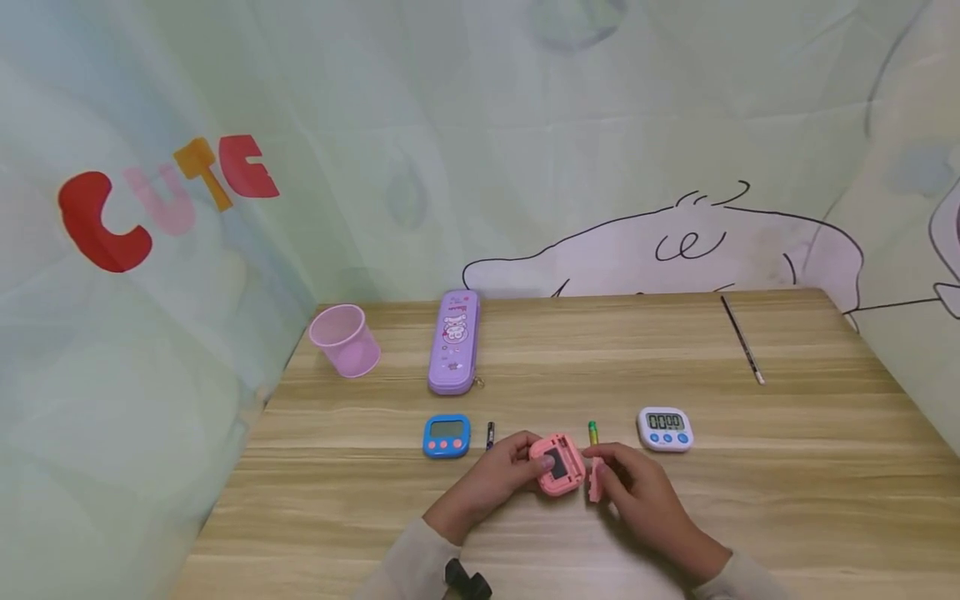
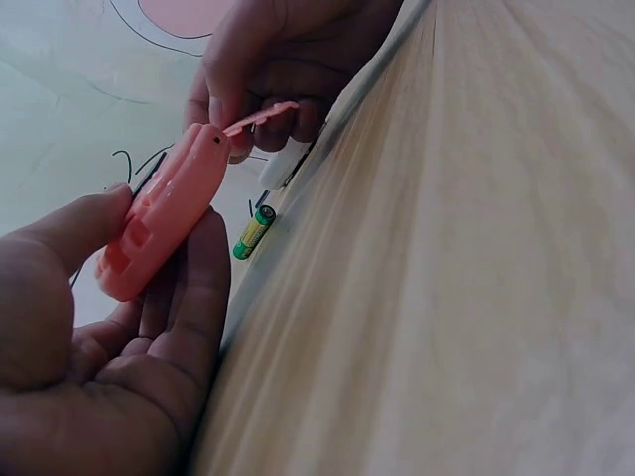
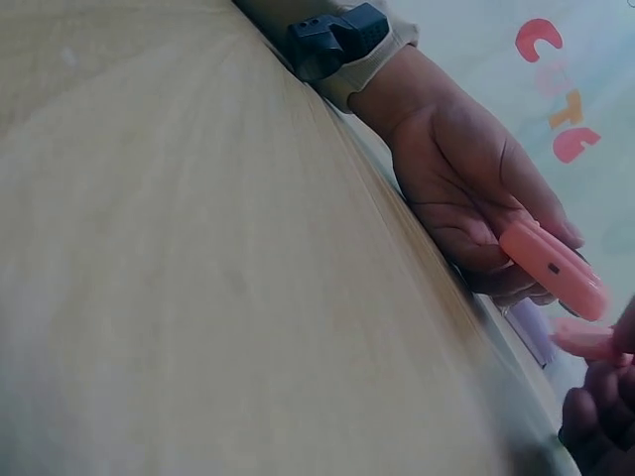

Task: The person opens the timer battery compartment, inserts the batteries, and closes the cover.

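My left hand (image 1: 495, 477) grips a pink digital timer (image 1: 573, 473), its back turned up and the battery slot uncovered. The thumb lies over the dark patch on that back, and the fingers are underneath. Just to the right, my right hand (image 1: 643, 492) pinches a small pink battery cover (image 1: 596, 482) between thumb and fingers. In the left wrist view the cover (image 2: 263, 118) is by one end of the timer (image 2: 174, 213); whether they touch I cannot tell. A green battery (image 1: 593, 432) lies beyond the right fingers, a dark battery (image 1: 491, 433) beyond the left hand.
A blue timer (image 1: 447, 450) lies to the left and a white timer (image 1: 665, 422) to the right. Farther back are a pink cup (image 1: 356, 354), a purple pencil case (image 1: 454, 350) and a pencil (image 1: 742, 340). A printed curtain (image 1: 450, 125) hangs behind the wooden table (image 1: 825, 467).
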